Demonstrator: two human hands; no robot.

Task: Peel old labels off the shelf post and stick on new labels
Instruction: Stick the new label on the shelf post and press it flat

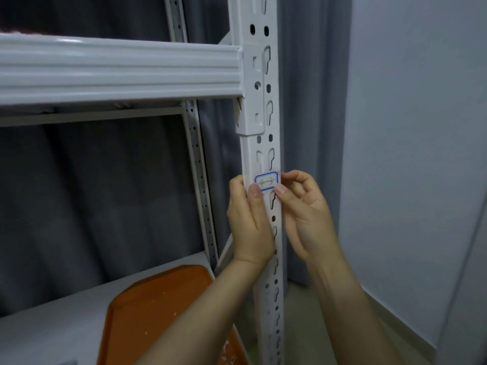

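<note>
A white slotted shelf post (263, 106) runs top to bottom through the middle of the view. A small white label (266, 181) with a blue border and handwritten marks sits on its front face. My left hand (249, 222) wraps the post's left side, its thumb tip on the label's lower left corner. My right hand (303, 214) is at the post's right side, thumb at the label's lower right corner and a fingertip at its upper right edge, the other fingers curled.
A white horizontal shelf beam (118, 72) joins the post at upper left. An orange tray (160, 312) lies on the lower shelf (52, 325). Grey curtains (92, 193) hang behind; a pale wall (421, 127) stands to the right.
</note>
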